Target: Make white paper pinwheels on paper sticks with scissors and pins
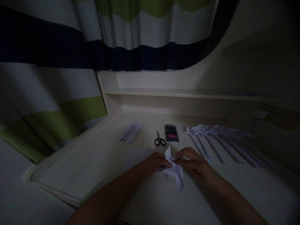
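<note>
Both hands [154, 164] pinch folded white paper [174, 170].

We see a very dim picture. The corners go almost black, most of all on the right. The desk [98, 162] in the middle gets a little soft light. Edges look bent and stretched. Small things look grainy, not sharp.

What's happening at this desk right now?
A person's left hand and right hand pinch a folded white paper piece together at its middle, just above the desk. To the right lies a row of finished paper pinwheels on rolled sticks. Behind the hands sit scissors, a phone and a bundle of paper sticks.
</note>
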A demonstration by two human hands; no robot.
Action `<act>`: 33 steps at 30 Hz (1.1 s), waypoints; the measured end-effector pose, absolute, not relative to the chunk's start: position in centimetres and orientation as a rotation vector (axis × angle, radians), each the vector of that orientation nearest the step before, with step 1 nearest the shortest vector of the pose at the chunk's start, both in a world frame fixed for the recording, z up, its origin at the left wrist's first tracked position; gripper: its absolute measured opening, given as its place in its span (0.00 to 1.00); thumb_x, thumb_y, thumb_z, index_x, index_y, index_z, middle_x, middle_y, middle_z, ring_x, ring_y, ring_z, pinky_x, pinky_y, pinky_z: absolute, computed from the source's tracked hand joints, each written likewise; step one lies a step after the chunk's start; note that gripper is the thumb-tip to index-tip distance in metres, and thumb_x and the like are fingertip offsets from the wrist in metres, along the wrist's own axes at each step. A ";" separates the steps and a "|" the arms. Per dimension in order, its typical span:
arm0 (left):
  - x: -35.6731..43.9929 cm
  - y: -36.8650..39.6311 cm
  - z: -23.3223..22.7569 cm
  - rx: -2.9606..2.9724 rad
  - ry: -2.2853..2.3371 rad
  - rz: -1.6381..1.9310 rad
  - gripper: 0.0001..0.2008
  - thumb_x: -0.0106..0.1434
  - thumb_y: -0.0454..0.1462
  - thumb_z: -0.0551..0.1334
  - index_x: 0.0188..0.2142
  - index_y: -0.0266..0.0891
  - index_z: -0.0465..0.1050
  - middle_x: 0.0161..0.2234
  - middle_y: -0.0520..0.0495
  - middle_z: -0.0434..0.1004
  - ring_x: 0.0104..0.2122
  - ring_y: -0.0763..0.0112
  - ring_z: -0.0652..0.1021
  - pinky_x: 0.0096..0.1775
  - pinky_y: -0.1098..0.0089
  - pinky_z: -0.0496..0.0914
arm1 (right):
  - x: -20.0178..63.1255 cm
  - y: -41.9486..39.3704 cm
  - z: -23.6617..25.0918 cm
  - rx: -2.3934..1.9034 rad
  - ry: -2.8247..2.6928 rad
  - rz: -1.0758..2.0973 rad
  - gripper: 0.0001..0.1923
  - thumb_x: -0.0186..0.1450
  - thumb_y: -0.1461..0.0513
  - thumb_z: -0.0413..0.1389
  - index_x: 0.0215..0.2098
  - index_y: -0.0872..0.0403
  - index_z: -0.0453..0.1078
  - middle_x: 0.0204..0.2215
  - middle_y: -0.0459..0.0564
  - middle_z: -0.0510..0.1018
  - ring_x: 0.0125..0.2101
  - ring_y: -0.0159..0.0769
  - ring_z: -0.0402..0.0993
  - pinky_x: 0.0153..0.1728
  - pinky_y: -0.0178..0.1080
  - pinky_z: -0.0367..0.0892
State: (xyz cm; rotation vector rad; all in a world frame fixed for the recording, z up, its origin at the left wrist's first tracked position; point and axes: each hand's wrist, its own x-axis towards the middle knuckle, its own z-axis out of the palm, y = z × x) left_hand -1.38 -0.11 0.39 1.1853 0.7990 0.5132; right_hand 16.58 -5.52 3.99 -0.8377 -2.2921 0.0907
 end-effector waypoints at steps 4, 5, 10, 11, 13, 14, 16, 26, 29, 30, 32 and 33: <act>-1.4 0.0 0.1 1.179 0.761 0.565 0.06 0.39 0.33 0.63 0.20 0.31 0.71 0.17 0.53 0.67 0.19 0.78 0.66 0.24 0.74 0.57 | 16.5 -5.6 4.1 -0.857 -2.357 0.060 0.14 0.61 0.67 0.46 0.40 0.48 0.70 0.32 0.50 0.70 0.36 0.36 0.64 0.35 0.42 0.63; -1.4 0.0 0.0 1.176 0.748 0.572 0.05 0.39 0.32 0.63 0.19 0.31 0.71 0.17 0.53 0.67 0.19 0.78 0.66 0.24 0.74 0.57 | 16.5 -5.6 4.0 -0.859 -2.369 0.052 0.14 0.61 0.67 0.46 0.39 0.49 0.70 0.33 0.50 0.70 0.36 0.36 0.64 0.35 0.42 0.63; -1.4 0.1 -0.2 1.181 0.717 0.572 0.04 0.41 0.32 0.63 0.20 0.31 0.71 0.17 0.52 0.69 0.19 0.78 0.67 0.24 0.74 0.58 | 16.5 -5.4 3.7 -0.837 -2.379 -0.021 0.13 0.60 0.68 0.48 0.39 0.50 0.70 0.33 0.50 0.71 0.37 0.37 0.64 0.36 0.42 0.63; -1.4 0.1 -0.2 1.178 0.712 0.573 0.04 0.41 0.32 0.63 0.20 0.31 0.71 0.18 0.51 0.69 0.19 0.77 0.67 0.24 0.74 0.58 | 16.5 -5.5 3.7 -0.838 -2.382 -0.037 0.13 0.60 0.67 0.48 0.39 0.50 0.70 0.33 0.51 0.71 0.37 0.37 0.64 0.36 0.42 0.63; -1.4 0.1 -0.1 1.171 0.704 0.572 0.04 0.41 0.32 0.63 0.19 0.31 0.71 0.18 0.51 0.69 0.19 0.77 0.68 0.24 0.74 0.58 | 16.4 -5.6 3.8 -0.847 -2.390 -0.068 0.12 0.61 0.68 0.47 0.38 0.51 0.71 0.33 0.51 0.71 0.36 0.37 0.64 0.36 0.42 0.63; -1.4 0.1 -0.1 1.168 0.697 0.573 0.04 0.41 0.32 0.63 0.19 0.31 0.71 0.18 0.51 0.69 0.19 0.77 0.67 0.24 0.74 0.58 | 16.3 -5.7 4.0 -0.849 -2.393 -0.083 0.12 0.61 0.68 0.47 0.37 0.52 0.71 0.33 0.52 0.71 0.36 0.37 0.64 0.36 0.42 0.63; -1.4 0.1 -0.2 1.155 0.675 0.582 0.04 0.41 0.32 0.63 0.19 0.31 0.71 0.18 0.51 0.69 0.19 0.78 0.67 0.24 0.75 0.57 | 16.2 -5.9 4.2 -0.867 -2.389 -0.107 0.12 0.61 0.68 0.47 0.36 0.52 0.71 0.33 0.52 0.70 0.37 0.37 0.64 0.36 0.42 0.64; -1.3 0.2 -0.4 1.132 0.651 0.608 0.03 0.40 0.31 0.64 0.20 0.33 0.72 0.19 0.52 0.70 0.21 0.78 0.68 0.26 0.75 0.59 | 16.0 -6.0 4.3 -0.856 -2.347 -0.184 0.13 0.61 0.68 0.45 0.35 0.52 0.71 0.34 0.52 0.70 0.37 0.37 0.64 0.35 0.41 0.65; -1.3 0.1 -0.1 1.108 0.672 0.602 0.03 0.40 0.30 0.63 0.19 0.32 0.72 0.18 0.52 0.70 0.20 0.78 0.68 0.26 0.75 0.58 | 16.0 -6.0 4.2 -0.873 -2.334 -0.191 0.13 0.62 0.67 0.45 0.35 0.51 0.71 0.35 0.51 0.70 0.37 0.37 0.64 0.35 0.42 0.65; -1.3 0.1 0.0 1.105 0.682 0.602 0.03 0.40 0.30 0.63 0.19 0.32 0.72 0.18 0.52 0.70 0.20 0.78 0.67 0.26 0.75 0.58 | 16.0 -6.0 4.2 -0.879 -2.334 -0.193 0.13 0.62 0.67 0.45 0.35 0.51 0.71 0.35 0.51 0.70 0.37 0.37 0.64 0.35 0.42 0.65; -1.2 0.0 0.1 1.105 0.697 0.605 0.03 0.40 0.31 0.63 0.19 0.32 0.72 0.17 0.53 0.69 0.20 0.78 0.67 0.25 0.75 0.58 | 16.1 -6.0 4.2 -0.884 -2.337 -0.195 0.13 0.62 0.67 0.45 0.35 0.51 0.71 0.35 0.51 0.70 0.37 0.37 0.64 0.35 0.42 0.65; -1.2 0.0 0.1 1.104 0.701 0.607 0.03 0.40 0.31 0.63 0.19 0.32 0.72 0.17 0.53 0.69 0.20 0.78 0.67 0.25 0.75 0.58 | 16.1 -6.0 4.2 -0.891 -2.341 -0.191 0.13 0.62 0.67 0.45 0.35 0.52 0.71 0.35 0.52 0.70 0.37 0.37 0.64 0.35 0.42 0.65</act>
